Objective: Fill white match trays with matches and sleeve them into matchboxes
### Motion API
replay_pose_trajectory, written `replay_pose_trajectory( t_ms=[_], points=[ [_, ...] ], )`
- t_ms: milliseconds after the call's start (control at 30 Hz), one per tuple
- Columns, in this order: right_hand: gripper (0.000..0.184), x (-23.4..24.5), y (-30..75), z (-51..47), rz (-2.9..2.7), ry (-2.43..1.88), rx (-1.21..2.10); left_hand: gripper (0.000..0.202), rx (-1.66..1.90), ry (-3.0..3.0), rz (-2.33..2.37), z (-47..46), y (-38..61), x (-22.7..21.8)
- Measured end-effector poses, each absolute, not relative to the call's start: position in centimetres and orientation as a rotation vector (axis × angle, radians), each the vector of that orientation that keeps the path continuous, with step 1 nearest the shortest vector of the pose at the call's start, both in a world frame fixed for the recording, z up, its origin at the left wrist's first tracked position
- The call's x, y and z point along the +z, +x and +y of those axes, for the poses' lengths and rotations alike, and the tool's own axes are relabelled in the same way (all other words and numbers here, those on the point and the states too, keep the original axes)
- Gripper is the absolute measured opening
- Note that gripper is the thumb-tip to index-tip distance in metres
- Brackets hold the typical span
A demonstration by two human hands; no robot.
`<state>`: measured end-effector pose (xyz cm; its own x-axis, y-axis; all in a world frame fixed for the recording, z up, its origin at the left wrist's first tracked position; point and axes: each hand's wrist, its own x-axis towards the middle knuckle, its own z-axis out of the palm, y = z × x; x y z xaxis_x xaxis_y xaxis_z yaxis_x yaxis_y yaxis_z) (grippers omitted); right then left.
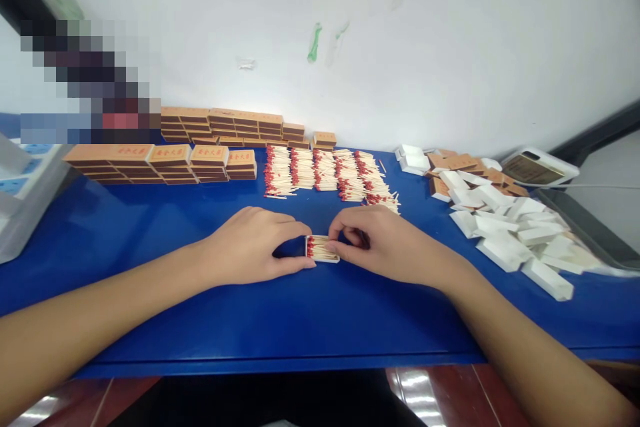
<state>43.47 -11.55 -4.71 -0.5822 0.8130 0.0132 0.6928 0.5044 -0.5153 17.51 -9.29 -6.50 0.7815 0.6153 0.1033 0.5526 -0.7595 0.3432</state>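
A small white matchbox tray point(323, 257) filled with red-headed matches point(318, 247) sits between my hands on the blue table. My left hand point(255, 243) grips its left end, thumb at the near corner and index finger at the far one. Over the tray's right end, the thumb and index finger of my right hand point(383, 243) pinch together at the match ends; the other fingers curl inward. Beyond my hands, loose matches point(326, 170) lie in several neat bunches, the rightmost partly hidden behind my right hand.
Closed matchboxes point(165, 163) are stacked in rows at the back left. White trays point(505, 230) and orange sleeves point(457, 162) are heaped on the right beside a phone point(540, 165) and a grey bin point(575, 223). A white container point(37, 207) stands far left; a wall point(425, 47) closes the back.
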Motion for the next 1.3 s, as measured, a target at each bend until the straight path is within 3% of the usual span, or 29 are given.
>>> replay_pose_trajectory(
  t_ms=[700,967,1300],
  points=[
    [0.019,-4.3,44.1,-11.4,-2.484,-1.291,0.678,0.032,0.288,2.684,0.897,-9.3,17.5,-6.4],
    [0.021,-2.0,52.7,-10.0,-2.445,-1.687,0.508,0.036,0.286,2.712,0.901,-9.2,17.5,-6.7],
    [0.016,-3.6,54.1,-8.7,-2.542,-1.774,0.708,0.036,0.280,2.733,0.904,-9.2,17.4,-6.5]
  ],
)
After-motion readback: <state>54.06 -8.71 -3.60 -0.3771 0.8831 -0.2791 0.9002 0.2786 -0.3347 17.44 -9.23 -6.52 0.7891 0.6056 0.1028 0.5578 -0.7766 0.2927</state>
